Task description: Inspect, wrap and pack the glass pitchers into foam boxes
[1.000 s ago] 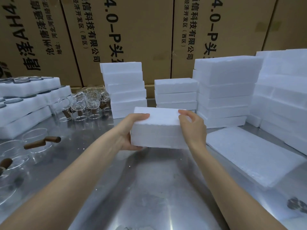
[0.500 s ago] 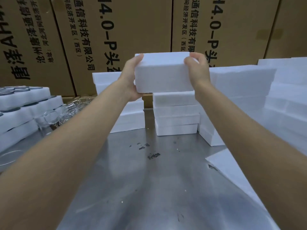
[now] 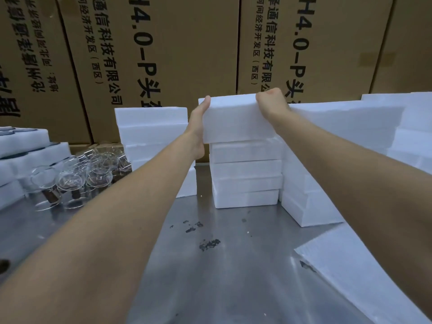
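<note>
A closed white foam box [image 3: 236,120] sits on top of the middle stack of foam boxes [image 3: 246,176] at the back of the steel table. My left hand [image 3: 198,127] grips its left end, thumb on the top edge. My right hand [image 3: 271,104] grips its right top corner with curled fingers. Several clear glass pitchers [image 3: 77,176] with dark handles stand at the left of the table, untouched.
More foam box stacks stand at the back left [image 3: 154,139] and back right [image 3: 339,146]. Foam trays [image 3: 21,150] lie at the far left. A flat foam sheet [image 3: 357,274] lies at the right front. Cardboard cartons [image 3: 187,54] wall off the back.
Both hands lifted the foam box from the table's middle, carried it away from me and lowered it onto the middle stack.
</note>
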Motion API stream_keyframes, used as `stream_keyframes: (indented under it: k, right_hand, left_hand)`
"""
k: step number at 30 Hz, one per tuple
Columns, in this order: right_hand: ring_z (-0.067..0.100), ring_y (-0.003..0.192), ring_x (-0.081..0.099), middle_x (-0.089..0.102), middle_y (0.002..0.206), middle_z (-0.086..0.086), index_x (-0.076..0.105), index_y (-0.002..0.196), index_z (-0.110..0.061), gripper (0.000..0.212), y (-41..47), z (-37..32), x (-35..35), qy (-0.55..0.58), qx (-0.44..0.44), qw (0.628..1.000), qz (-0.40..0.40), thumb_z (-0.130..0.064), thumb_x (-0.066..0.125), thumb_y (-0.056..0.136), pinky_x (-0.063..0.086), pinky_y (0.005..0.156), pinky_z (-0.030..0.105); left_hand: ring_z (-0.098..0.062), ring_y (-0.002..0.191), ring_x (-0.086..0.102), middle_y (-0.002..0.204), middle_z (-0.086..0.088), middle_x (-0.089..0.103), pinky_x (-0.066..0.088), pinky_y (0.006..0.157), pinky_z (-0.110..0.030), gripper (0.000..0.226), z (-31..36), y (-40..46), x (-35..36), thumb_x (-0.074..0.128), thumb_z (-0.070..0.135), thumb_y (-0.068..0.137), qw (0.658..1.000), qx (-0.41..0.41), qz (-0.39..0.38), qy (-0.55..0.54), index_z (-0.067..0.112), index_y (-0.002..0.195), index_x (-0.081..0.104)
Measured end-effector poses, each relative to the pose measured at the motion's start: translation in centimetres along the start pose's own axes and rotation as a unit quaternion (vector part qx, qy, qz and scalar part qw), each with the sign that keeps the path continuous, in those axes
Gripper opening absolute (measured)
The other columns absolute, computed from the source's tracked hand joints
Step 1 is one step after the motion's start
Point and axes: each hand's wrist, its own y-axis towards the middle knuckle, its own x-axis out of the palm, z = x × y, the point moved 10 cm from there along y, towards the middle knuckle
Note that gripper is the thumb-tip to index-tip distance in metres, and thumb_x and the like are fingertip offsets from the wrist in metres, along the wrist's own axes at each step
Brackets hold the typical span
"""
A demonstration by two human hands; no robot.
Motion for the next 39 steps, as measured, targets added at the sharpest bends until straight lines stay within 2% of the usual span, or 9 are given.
stream_keyframes:
  k: [2, 4, 8, 11, 19, 26, 31, 37, 39]
  right_hand:
    - [0.024, 0.090, 0.041, 0.045, 0.106, 0.008, 0.043, 0.111, -0.015, 0.023, 0.5, 0.8, 0.1, -0.007, 0.017, 1.000, 0.006, -0.025, 0.037, 0.090, 0.030, 0.061, 0.029]
    - [0.027, 0.108, 0.047, 0.045, 0.130, 0.010, 0.040, 0.132, -0.011, 0.042, 1.0, 1.7, -0.1, -0.030, 0.035, 0.999, 0.022, -0.025, 0.035, 0.092, 0.036, 0.077, 0.030]
    - [0.028, 0.120, 0.045, 0.028, 0.147, 0.012, 0.038, 0.138, -0.006, 0.047, 1.5, 2.1, -0.4, -0.087, 0.031, 0.995, 0.038, -0.024, 0.032, 0.095, 0.036, 0.093, 0.034]
    - [0.028, 0.117, 0.045, 0.033, 0.143, 0.013, 0.045, 0.131, -0.002, 0.041, 1.5, 1.2, -0.4, -0.141, 0.008, 0.989, 0.042, -0.017, 0.029, 0.096, 0.037, 0.086, 0.034]
    - [0.029, 0.127, 0.038, 0.054, 0.128, 0.014, 0.061, 0.111, -0.004, 0.039, 0.4, -1.2, 0.6, -0.245, -0.097, 0.962, 0.074, -0.016, 0.027, 0.096, 0.021, 0.112, 0.040]
    - [0.030, 0.117, 0.047, 0.062, 0.116, 0.013, 0.063, 0.105, -0.005, 0.043, -0.1, -1.6, 1.1, -0.272, -0.149, 0.946, 0.091, -0.021, 0.024, 0.098, 0.012, 0.116, 0.041]
    - [0.029, 0.122, 0.044, 0.060, 0.119, 0.014, 0.062, 0.110, -0.005, 0.049, -0.5, -1.7, 1.3, -0.281, -0.172, 0.939, 0.096, -0.029, 0.021, 0.100, 0.011, 0.116, 0.043]
    - [0.024, 0.126, 0.040, 0.058, 0.125, 0.008, 0.059, 0.117, -0.009, 0.044, -1.7, -2.8, 1.1, -0.243, -0.200, 0.943, 0.103, -0.032, 0.026, 0.100, 0.011, 0.116, 0.042]
    - [0.024, 0.125, 0.041, 0.059, 0.123, 0.007, 0.059, 0.117, -0.010, 0.042, -2.5, -3.0, 0.9, -0.235, -0.208, 0.944, 0.102, -0.031, 0.027, 0.100, 0.012, 0.116, 0.042]
  left_hand:
    - [-0.023, 0.095, 0.069, 0.107, -0.004, 0.073, 0.054, 0.077, -0.031, 0.057, -0.9, 0.5, 0.3, 0.054, 0.064, 0.082, 1.000, -0.019, -0.010, -0.017, 0.018, 0.115, 0.067]
    - [-0.024, 0.084, 0.072, 0.104, -0.005, 0.073, 0.056, 0.065, -0.028, 0.060, -1.5, 0.9, 0.6, 0.056, 0.062, 0.080, 0.999, -0.030, -0.023, -0.034, 0.016, 0.117, 0.067]
    - [-0.017, 0.065, 0.072, 0.080, -0.001, 0.075, 0.053, 0.049, -0.023, 0.044, -1.6, 1.5, 1.0, 0.060, 0.055, 0.081, 0.998, -0.005, -0.052, -0.017, 0.018, 0.103, 0.069]
    - [-0.013, 0.067, 0.072, 0.077, 0.003, 0.074, 0.054, 0.053, -0.023, 0.027, -1.4, 1.6, 1.3, 0.064, 0.045, 0.082, 0.997, 0.024, -0.070, 0.020, 0.022, 0.094, 0.068]
    - [-0.009, 0.067, 0.071, 0.077, 0.005, 0.074, 0.050, 0.048, -0.016, 0.019, -1.3, 1.8, 1.0, 0.068, 0.034, 0.082, 0.996, 0.053, -0.052, 0.056, 0.021, 0.095, 0.067]
    - [-0.014, 0.064, 0.070, 0.072, 0.002, 0.072, 0.053, 0.058, -0.023, 0.018, -0.9, 2.2, 1.5, 0.059, 0.035, 0.084, 0.995, 0.071, -0.052, 0.048, 0.019, 0.086, 0.068]
    - [-0.016, 0.075, 0.070, 0.077, 0.003, 0.073, 0.052, 0.076, -0.032, 0.021, -1.0, 2.0, 1.5, 0.061, 0.039, 0.079, 0.990, 0.082, -0.050, 0.099, 0.022, 0.087, 0.069]
    - [-0.001, 0.054, 0.066, 0.063, 0.011, 0.070, 0.045, 0.044, -0.013, 0.017, 0.1, 1.2, 1.2, 0.054, 0.037, 0.090, 0.988, 0.100, -0.028, 0.117, 0.023, 0.086, 0.063]
    - [0.004, 0.051, 0.063, 0.064, 0.013, 0.068, 0.043, 0.042, -0.012, 0.014, 0.7, 0.7, 0.8, 0.055, 0.038, 0.089, 0.988, 0.101, -0.011, 0.116, 0.025, 0.088, 0.060]
